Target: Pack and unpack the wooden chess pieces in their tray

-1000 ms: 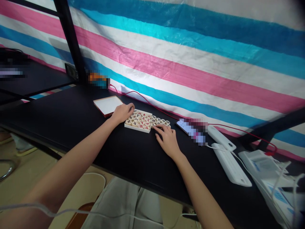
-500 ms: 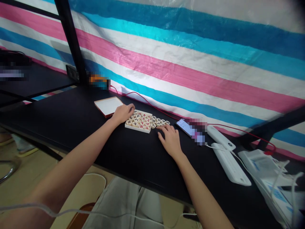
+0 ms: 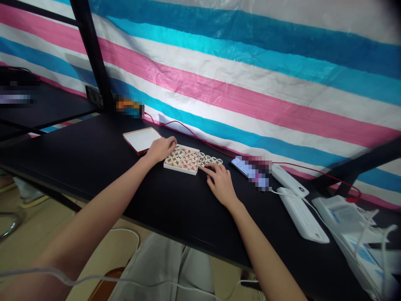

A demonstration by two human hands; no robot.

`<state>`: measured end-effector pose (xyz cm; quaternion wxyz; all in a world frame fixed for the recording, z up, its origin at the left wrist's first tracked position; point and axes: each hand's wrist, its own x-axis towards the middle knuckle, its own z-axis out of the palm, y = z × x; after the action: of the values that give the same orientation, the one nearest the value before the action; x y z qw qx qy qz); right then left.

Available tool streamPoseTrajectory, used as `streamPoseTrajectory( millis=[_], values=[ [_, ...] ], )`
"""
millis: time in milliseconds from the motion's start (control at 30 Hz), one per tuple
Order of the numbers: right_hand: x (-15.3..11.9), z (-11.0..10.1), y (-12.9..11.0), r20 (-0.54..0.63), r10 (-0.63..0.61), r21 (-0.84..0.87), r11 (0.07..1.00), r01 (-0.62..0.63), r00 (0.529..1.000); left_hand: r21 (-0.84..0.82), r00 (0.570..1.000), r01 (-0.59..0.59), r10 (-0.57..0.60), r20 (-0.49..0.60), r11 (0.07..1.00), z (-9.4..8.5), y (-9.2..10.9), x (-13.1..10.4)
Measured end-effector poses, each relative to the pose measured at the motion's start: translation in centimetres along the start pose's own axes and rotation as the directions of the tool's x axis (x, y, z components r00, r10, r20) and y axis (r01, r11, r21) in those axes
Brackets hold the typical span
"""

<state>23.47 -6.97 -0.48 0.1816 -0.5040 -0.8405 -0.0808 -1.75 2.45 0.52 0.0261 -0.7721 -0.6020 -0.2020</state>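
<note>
A shallow white box [image 3: 180, 169] lies on the black table, filled with rows of round xiangqi pieces [image 3: 187, 156] bearing black or red characters. At the box's far left corner my left hand [image 3: 161, 149] is closed, fingers curled over the edge; its fingertips are partly hidden. Against the box's right side stand several loose xiangqi pieces [image 3: 214, 159] with black characters. My right hand [image 3: 222, 184] is open just in front of them. Its index finger stretches left to the loose piece nearest the box corner, seeming to touch it.
A lid with a white inside [image 3: 142, 140] lies left of the box. To the right are a phone [image 3: 246, 168], white power banks [image 3: 302, 215] and a white bag-like bundle with cables [image 3: 347, 234]. A red cable [image 3: 194, 133] runs along the striped sheet [image 3: 250, 96] behind.
My right index finger has stretched left, reaching the loose piece beside the box. My left hand stays at the box's corner.
</note>
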Motion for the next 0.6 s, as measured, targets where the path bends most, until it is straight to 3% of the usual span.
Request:
streamPoseTrajectory(
  millis=[600],
  values=[
    [0.21, 0.07, 0.19, 0.026, -0.016, 0.039, 0.999, 0.015, 1.000, 0.008, 1.000, 0.013, -0.013, 0.007, 1.000, 0.06, 0.01, 0.02]
  ],
)
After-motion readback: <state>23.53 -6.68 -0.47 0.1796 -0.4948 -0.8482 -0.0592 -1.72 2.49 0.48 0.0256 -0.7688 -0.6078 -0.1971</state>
